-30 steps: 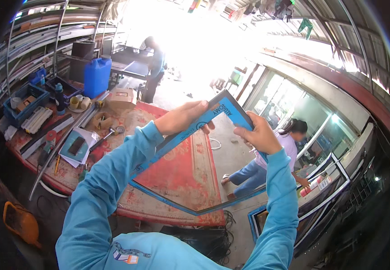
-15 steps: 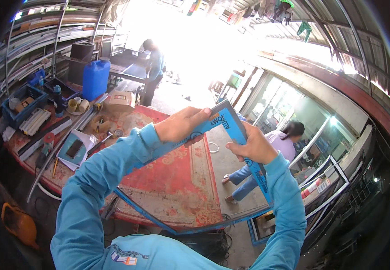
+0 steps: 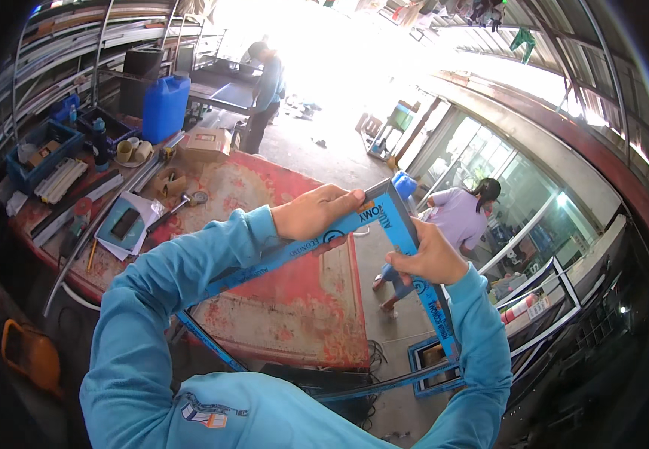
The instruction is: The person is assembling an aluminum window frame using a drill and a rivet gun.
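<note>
Blue frame, corner forward, long axis unclear

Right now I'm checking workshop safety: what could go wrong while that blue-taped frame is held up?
The left hand and right hand grip the blue-taped frame near one corner, so its far end might swing. Its lower part, near the light-blue shirt, could snag. Dark cables beside the red-topped table could catch a foot.

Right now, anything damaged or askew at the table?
The red tabletop looks worn: pale, scuffed patches break up its floral pattern toward the near edge. Where visible, the blue-covered frame shows no clear damage.
</note>
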The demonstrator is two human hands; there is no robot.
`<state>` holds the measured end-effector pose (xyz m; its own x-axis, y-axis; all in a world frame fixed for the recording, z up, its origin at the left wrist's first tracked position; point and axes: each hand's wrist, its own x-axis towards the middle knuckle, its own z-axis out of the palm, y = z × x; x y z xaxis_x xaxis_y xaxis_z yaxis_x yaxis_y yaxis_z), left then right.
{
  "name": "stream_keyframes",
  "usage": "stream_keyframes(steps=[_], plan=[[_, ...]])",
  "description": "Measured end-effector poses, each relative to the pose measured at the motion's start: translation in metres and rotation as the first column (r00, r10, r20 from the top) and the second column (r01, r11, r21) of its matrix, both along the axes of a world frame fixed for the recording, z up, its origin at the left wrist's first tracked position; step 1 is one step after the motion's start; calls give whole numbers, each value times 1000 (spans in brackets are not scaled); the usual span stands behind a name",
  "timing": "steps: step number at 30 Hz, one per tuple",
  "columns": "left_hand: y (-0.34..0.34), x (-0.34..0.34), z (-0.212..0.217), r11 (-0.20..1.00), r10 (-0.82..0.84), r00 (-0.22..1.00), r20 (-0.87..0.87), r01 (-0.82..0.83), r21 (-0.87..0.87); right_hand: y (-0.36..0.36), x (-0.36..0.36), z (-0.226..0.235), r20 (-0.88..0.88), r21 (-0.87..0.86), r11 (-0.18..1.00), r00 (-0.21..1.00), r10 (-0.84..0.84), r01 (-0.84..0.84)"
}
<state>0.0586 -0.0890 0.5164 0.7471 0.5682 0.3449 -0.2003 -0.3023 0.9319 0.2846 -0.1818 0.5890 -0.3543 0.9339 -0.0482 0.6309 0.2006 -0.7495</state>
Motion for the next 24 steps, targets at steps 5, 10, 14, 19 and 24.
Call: stream_keyframes(steps=[5,10,14,19,24], plan=[[10,11,12,997,3,999,-46,0,82,1,11,-3,-15,90,995,999,-51,52],[12,3,15,932,201,977,76,-214,292,-1,30,7,-91,161,978,989,-118,131],[30,-50,-3,885,302,915,267,-373,277,-4,53,11,-174,198,954,966,-190,223],[41,-118,-65,757,581,790,196,-613,229,-7,87,10,-238,250,917,937,-254,312],[36,-162,-162,535,840,522,150,-842,-70,1,107,-3,-248,358,858,924,-293,368]])
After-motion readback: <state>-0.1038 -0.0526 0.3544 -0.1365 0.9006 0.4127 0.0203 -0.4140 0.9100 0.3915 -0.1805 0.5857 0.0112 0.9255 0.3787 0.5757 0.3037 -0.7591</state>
